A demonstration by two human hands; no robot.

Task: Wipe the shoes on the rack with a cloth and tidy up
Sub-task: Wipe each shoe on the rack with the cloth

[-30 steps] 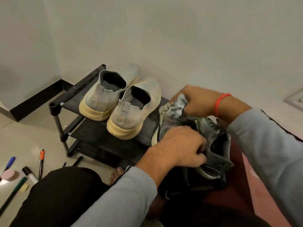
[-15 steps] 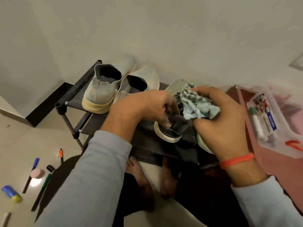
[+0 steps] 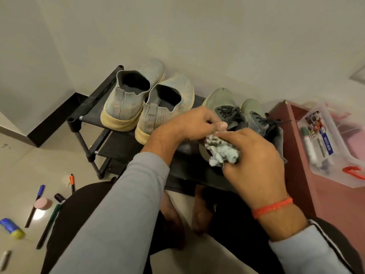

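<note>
While it's bunched: cloth (image 3: 222, 154) soft, light, gripped by right hand (image 3: 254, 165)
Left hand (image 3: 189, 123): fingers curled, steadying laced shoe (image 3: 227, 113) at rack (image 3: 92, 107) right end

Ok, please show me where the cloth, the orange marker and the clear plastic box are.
cloth (image 3: 222, 153): head view, on the crumpled middle below the right hand.
orange marker (image 3: 71, 179): head view, on its orange cap.
clear plastic box (image 3: 335, 175): head view, on its front wall.
</note>
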